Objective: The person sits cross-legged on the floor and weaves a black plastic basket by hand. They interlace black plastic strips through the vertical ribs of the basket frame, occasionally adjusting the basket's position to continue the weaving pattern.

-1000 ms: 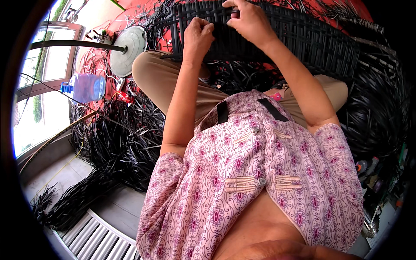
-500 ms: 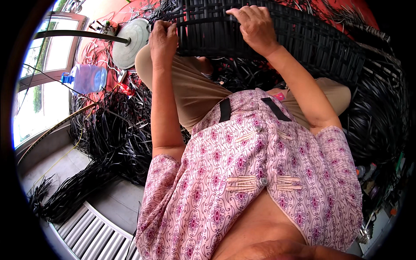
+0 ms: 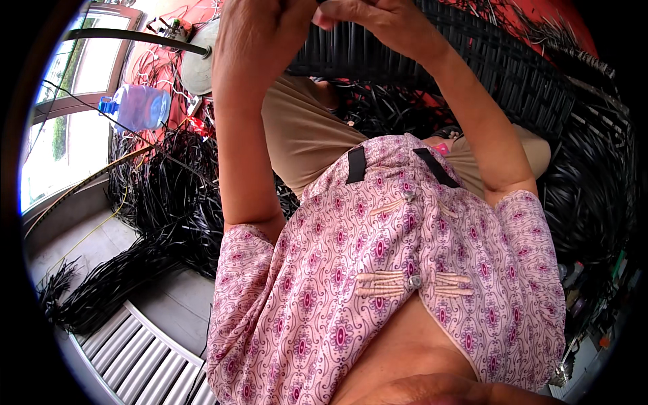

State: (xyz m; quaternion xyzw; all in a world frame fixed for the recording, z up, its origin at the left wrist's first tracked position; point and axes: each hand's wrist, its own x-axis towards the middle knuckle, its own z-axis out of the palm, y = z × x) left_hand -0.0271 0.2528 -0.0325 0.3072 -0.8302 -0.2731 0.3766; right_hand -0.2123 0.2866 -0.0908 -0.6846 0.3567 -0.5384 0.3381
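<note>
A black woven panel (image 3: 499, 74) of flat strips lies across the far side, over and beyond my crossed legs. My left hand (image 3: 260, 47) is raised in front of its left end, close to the camera. The upper edge of the head view cuts off most of its fingers. Close beside it, my right hand (image 3: 398, 30) reaches leftward with bent fingers pressed together, their tips meeting near the left hand. A small dark bit shows between the two hands, too little to name. The left end of the panel is hidden behind both hands.
Loose black strips (image 3: 175, 202) pile up at my left, with another heap (image 3: 587, 182) at my right. A clear blue-tinted water jug (image 3: 142, 108) lies on its side by the window. Behind my left hand is a round grey disc (image 3: 199, 64). White slats (image 3: 138, 351) stand lower left.
Both hands have come up from the woven panel toward the camera and drawn together. My right hand has moved left and its fingers now meet near my left hand.
</note>
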